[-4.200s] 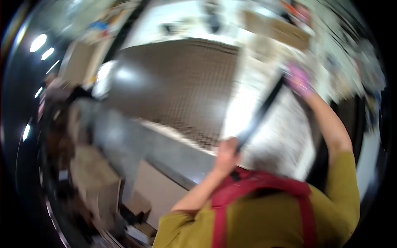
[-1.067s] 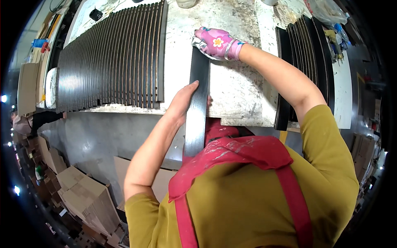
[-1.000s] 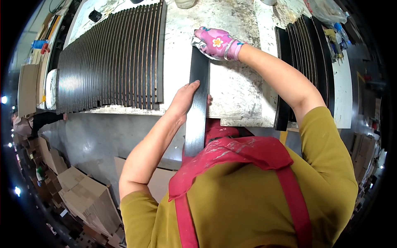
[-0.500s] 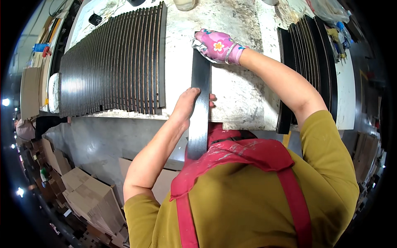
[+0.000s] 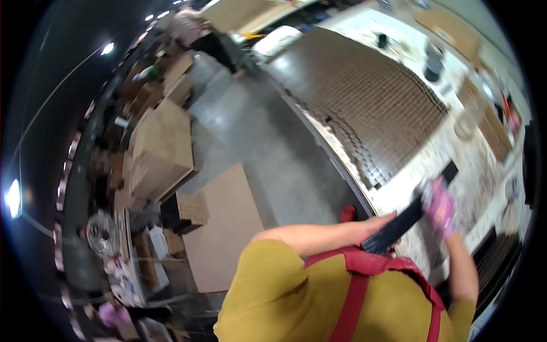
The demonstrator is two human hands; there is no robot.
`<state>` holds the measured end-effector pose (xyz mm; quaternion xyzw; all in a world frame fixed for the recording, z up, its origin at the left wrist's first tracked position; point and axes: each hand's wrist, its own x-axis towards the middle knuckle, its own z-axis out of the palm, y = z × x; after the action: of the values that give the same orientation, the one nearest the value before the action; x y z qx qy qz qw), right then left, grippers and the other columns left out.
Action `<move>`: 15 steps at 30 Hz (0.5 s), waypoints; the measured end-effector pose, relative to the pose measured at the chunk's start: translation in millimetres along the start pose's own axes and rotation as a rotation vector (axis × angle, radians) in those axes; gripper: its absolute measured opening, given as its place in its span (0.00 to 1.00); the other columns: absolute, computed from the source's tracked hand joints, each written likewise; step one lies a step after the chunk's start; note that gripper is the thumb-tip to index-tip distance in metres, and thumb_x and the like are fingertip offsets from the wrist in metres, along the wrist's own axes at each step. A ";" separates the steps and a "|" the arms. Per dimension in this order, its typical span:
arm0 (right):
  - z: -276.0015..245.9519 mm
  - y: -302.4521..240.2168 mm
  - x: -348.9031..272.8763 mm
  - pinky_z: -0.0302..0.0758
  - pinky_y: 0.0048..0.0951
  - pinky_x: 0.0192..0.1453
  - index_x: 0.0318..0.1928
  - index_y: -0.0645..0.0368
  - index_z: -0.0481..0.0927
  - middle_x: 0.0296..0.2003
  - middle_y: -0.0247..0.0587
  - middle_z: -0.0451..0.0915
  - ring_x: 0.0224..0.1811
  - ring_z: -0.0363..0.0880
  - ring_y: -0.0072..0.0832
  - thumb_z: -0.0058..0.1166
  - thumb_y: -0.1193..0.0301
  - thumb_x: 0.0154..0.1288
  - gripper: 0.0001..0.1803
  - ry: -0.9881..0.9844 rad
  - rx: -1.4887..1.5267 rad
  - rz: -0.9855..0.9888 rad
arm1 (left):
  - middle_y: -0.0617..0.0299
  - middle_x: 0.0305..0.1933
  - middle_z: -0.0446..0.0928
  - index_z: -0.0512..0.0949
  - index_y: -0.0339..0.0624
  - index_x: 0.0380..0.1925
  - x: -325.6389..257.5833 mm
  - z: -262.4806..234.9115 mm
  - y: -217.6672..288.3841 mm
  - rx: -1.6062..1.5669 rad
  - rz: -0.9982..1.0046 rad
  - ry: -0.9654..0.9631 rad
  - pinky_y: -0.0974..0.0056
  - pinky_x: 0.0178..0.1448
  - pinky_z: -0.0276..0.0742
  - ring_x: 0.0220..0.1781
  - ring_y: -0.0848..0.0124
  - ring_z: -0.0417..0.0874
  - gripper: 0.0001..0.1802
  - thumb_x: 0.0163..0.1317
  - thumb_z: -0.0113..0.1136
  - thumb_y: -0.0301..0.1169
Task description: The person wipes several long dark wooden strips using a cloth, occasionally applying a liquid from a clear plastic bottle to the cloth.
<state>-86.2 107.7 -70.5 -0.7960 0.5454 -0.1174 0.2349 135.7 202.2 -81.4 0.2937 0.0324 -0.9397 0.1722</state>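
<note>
We have our bare left hand [image 5: 379,226] closed around the near end of a long, flat, black strip [image 5: 400,223], which slants over the edge of a stained white worktable [image 5: 480,149]. Our pink-gloved right hand [image 5: 439,209] lies across the strip farther up; through the blur, we cannot tell how tightly its fingers close. Beyond sits a broad, dark-brown array of close-set slats [image 5: 364,97].

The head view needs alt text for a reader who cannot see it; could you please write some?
A bare left hand and a pink-gloved right hand hold a long, flat black strip at a stained white worktable. Beyond it, narrow dark-brown strips lie in close rows on the table.
</note>
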 end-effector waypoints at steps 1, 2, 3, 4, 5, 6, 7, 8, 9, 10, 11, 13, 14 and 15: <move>9.0 -44.5 -19.5 0.74 0.47 0.49 0.60 0.60 0.63 0.47 0.60 0.74 0.46 0.75 0.54 0.57 0.71 0.49 0.35 0.100 -0.060 -0.322 | 0.53 0.30 0.79 0.78 0.38 0.35 -4.1 -8.1 -1.2 -0.001 0.003 -0.020 0.56 0.34 0.80 0.28 0.60 0.80 0.30 0.66 0.43 0.56; 22.1 -71.3 -40.8 0.74 0.45 0.48 0.54 0.58 0.68 0.44 0.55 0.75 0.46 0.75 0.52 0.61 0.70 0.45 0.32 -0.012 -0.040 -0.277 | 0.53 0.29 0.79 0.78 0.39 0.34 -7.7 -14.8 -0.9 0.008 -0.015 -0.047 0.57 0.32 0.79 0.27 0.61 0.80 0.27 0.67 0.44 0.53; 12.3 -94.4 -38.5 0.74 0.44 0.48 0.52 0.58 0.70 0.42 0.54 0.75 0.46 0.74 0.52 0.62 0.70 0.43 0.31 -0.135 -0.037 -0.432 | 0.53 0.29 0.79 0.78 0.40 0.34 -14.8 -11.3 -6.6 0.090 0.085 0.018 0.59 0.30 0.78 0.28 0.63 0.80 0.22 0.68 0.42 0.47; -0.1 -107.5 -41.9 0.74 0.43 0.48 0.49 0.58 0.71 0.40 0.52 0.75 0.45 0.74 0.52 0.63 0.69 0.41 0.30 -0.254 -0.043 -0.563 | 0.53 0.29 0.79 0.77 0.40 0.35 -25.0 -0.8 -9.9 0.027 0.092 0.023 0.59 0.30 0.78 0.27 0.64 0.80 0.28 0.68 0.39 0.55; 7.0 -92.6 -33.7 0.74 0.42 0.47 0.46 0.57 0.73 0.40 0.50 0.75 0.46 0.74 0.51 0.64 0.69 0.41 0.27 -0.137 -0.003 -0.559 | 0.53 0.29 0.79 0.76 0.40 0.35 -25.3 -5.6 -10.3 0.093 0.150 0.019 0.59 0.31 0.79 0.27 0.65 0.80 0.32 0.67 0.37 0.59; 9.9 -72.1 -18.2 0.75 0.42 0.45 0.46 0.58 0.72 0.38 0.51 0.76 0.43 0.75 0.51 0.61 0.69 0.45 0.24 0.030 0.048 -0.495 | 0.53 0.29 0.78 0.76 0.41 0.36 -22.7 -12.8 -14.3 0.158 0.210 0.018 0.59 0.31 0.79 0.28 0.66 0.80 0.35 0.66 0.35 0.63; 3.6 -53.5 -3.2 0.75 0.40 0.43 0.45 0.59 0.72 0.35 0.52 0.76 0.39 0.76 0.50 0.56 0.70 0.53 0.18 0.152 0.098 -0.283 | 0.55 0.30 0.78 0.75 0.41 0.37 -11.2 -19.9 -13.3 0.238 0.220 0.044 0.58 0.31 0.79 0.28 0.66 0.80 0.40 0.62 0.31 0.69; -7.8 -24.4 23.9 0.75 0.40 0.40 0.45 0.59 0.71 0.33 0.53 0.77 0.35 0.77 0.50 0.49 0.71 0.59 0.13 0.222 0.210 -0.292 | 0.56 0.30 0.79 0.75 0.41 0.37 -21.6 -2.1 -11.2 0.277 0.192 0.106 0.60 0.31 0.79 0.28 0.68 0.79 0.41 0.61 0.31 0.69; -12.6 28.6 44.7 0.74 0.42 0.39 0.46 0.59 0.69 0.33 0.53 0.77 0.34 0.77 0.50 0.47 0.73 0.61 0.12 0.237 0.192 -0.205 | 0.56 0.30 0.79 0.75 0.41 0.37 -18.5 1.8 -10.4 0.302 0.185 0.109 0.60 0.31 0.79 0.27 0.68 0.79 0.41 0.61 0.31 0.70; -17.8 57.5 59.1 0.73 0.43 0.39 0.45 0.58 0.70 0.33 0.53 0.77 0.35 0.77 0.50 0.48 0.73 0.60 0.12 0.223 0.088 0.186 | 0.56 0.30 0.79 0.75 0.41 0.37 -12.5 1.3 -9.8 0.324 0.178 0.119 0.61 0.30 0.79 0.27 0.68 0.79 0.42 0.60 0.31 0.71; -7.6 52.8 51.5 0.73 0.43 0.40 0.45 0.58 0.70 0.32 0.53 0.77 0.36 0.77 0.50 0.48 0.73 0.59 0.12 0.307 0.031 0.030 | 0.56 0.30 0.79 0.75 0.41 0.38 -8.7 -4.8 -8.7 0.321 0.199 0.098 0.61 0.30 0.79 0.26 0.69 0.79 0.42 0.60 0.31 0.71; 4.9 -0.8 22.3 0.74 0.43 0.42 0.44 0.60 0.71 0.32 0.54 0.77 0.38 0.77 0.51 0.49 0.73 0.57 0.13 0.241 0.087 -0.210 | 0.56 0.31 0.79 0.75 0.42 0.39 -8.5 -19.6 -12.8 0.282 0.264 0.037 0.61 0.30 0.78 0.26 0.69 0.79 0.43 0.59 0.31 0.72; 6.6 -45.7 1.3 0.74 0.43 0.43 0.45 0.60 0.71 0.32 0.54 0.77 0.38 0.77 0.52 0.49 0.73 0.56 0.14 0.086 0.198 -0.298 | 0.56 0.31 0.79 0.75 0.42 0.39 -7.2 -31.3 -15.5 0.276 0.287 0.047 0.61 0.30 0.78 0.26 0.69 0.79 0.43 0.59 0.31 0.72; 3.4 -77.0 -17.7 0.74 0.40 0.43 0.44 0.61 0.73 0.33 0.52 0.78 0.39 0.78 0.48 0.51 0.73 0.55 0.14 -0.031 0.153 -0.422 | 0.56 0.32 0.79 0.75 0.42 0.39 -2.8 -41.5 -16.9 0.276 0.277 0.011 0.61 0.31 0.79 0.27 0.68 0.80 0.42 0.59 0.31 0.72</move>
<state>-28.8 147.6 -33.6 -0.8740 0.3526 -0.1928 0.2732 154.5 225.6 -114.8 0.3211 -0.1367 -0.9009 0.2580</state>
